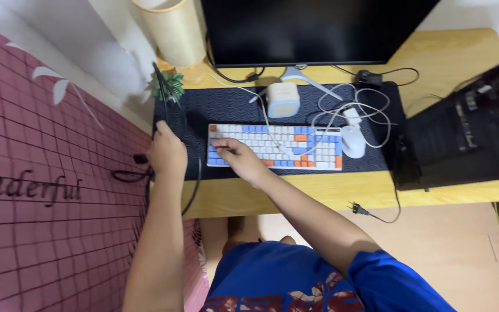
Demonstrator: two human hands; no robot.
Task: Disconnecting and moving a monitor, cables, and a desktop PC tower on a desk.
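My left hand (166, 153) is closed around a black cable (166, 98) at the left edge of the dark desk mat (238, 104). The cable runs up past a small green plant (168, 85) and loops down below my hand over the desk's front edge. My right hand (239, 157) rests on the left end of a white, blue and orange keyboard (287, 144), fingers spread on the keys. A white mouse (353, 140) lies just right of the keyboard, with white cables (342, 107) tangled above it.
A black monitor (307, 29) stands at the back of the wooden desk (319, 190). A small white and blue box (283, 99) sits behind the keyboard. A black computer case (463, 136) fills the desk's right side. A beige cylinder (171, 32) stands back left. A pink bedspread (47, 190) lies left.
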